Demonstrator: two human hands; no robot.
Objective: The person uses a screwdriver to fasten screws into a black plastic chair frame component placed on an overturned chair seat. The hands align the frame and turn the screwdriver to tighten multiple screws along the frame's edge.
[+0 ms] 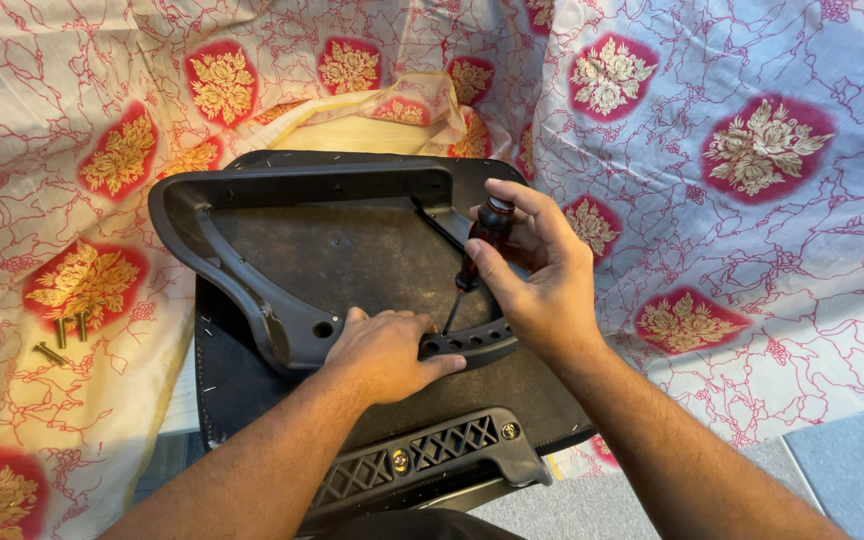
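Centrally, one dark plastic chair bracket, lying on a black seat base. Left hand flat, fingers together, pressing the bracket's near rail beside its row of holes. Right hand closed around a dark-handled screwdriver, tip set at that rail. Three brass bolts well left of the bracket, on a red floral cloth

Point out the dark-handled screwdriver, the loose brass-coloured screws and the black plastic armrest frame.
Dark-handled screwdriver (493,222): head view, on its handle, gripped by the right hand (542,275).
Loose brass-coloured screws (62,335): head view, on the middle screw.
Black plastic armrest frame (242,285): head view, on its left bar.
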